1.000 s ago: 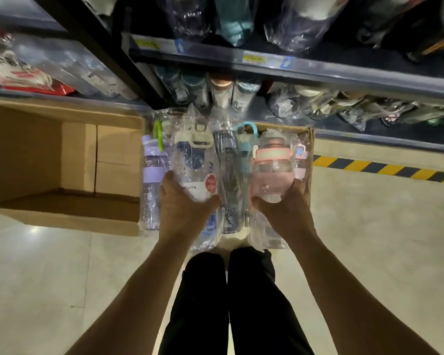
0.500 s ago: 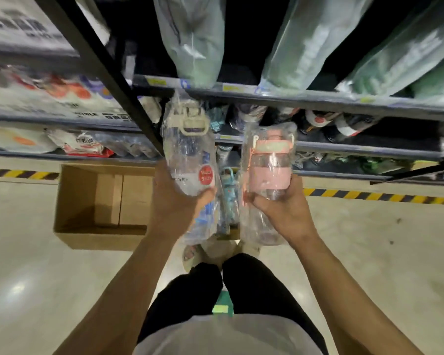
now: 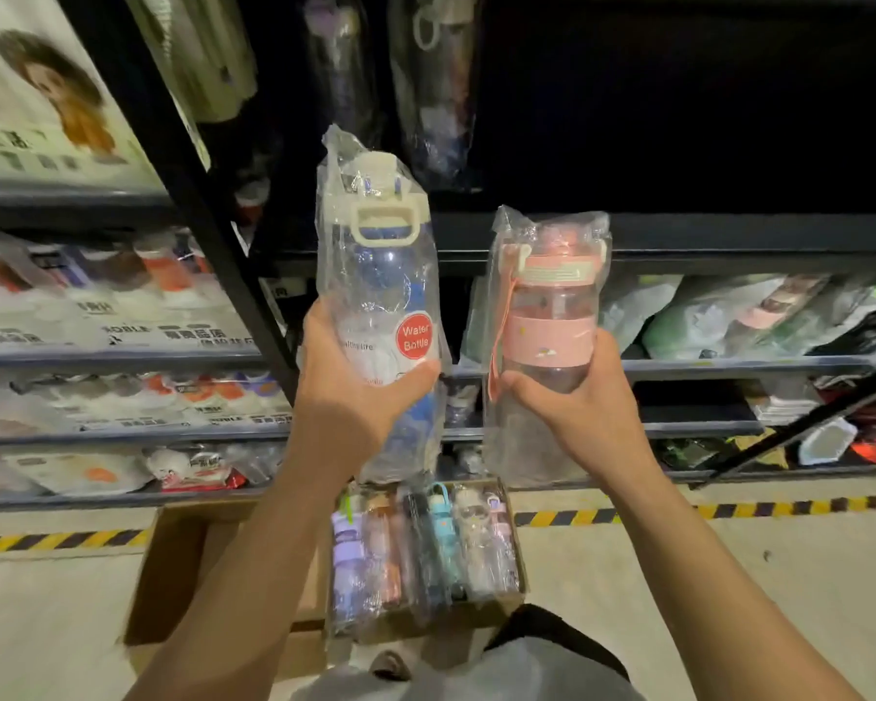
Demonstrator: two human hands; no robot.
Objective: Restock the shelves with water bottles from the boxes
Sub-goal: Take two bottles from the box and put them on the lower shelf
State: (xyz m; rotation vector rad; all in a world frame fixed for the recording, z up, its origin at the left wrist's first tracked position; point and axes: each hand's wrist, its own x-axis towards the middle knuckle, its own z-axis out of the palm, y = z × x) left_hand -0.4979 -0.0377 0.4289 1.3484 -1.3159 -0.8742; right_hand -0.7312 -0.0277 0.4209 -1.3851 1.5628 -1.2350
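My left hand point(image 3: 355, 397) grips a tall clear bottle with a cream lid point(image 3: 375, 275) and a red "Water Bottle" sticker, wrapped in plastic. My right hand point(image 3: 577, 402) grips a shorter pink-banded bottle point(image 3: 547, 316), also bagged. Both bottles are held upright and chest-high in front of the dark metal shelves point(image 3: 678, 235). Below them on the floor, a cardboard box point(image 3: 519, 594) holds several more wrapped bottles lying side by side.
An open cardboard box point(image 3: 173, 574) lies left of the bottle box. A black upright post point(image 3: 213, 230) divides the shelving; packaged goods fill the left bays and the lower right shelves. The shelf bay point(image 3: 704, 118) above right is dark. Yellow-black tape point(image 3: 729, 511) marks the floor edge.
Both hands lifted their bottles out of the box and raised them to shelf height. The view tilted up from the floor to the shelves.
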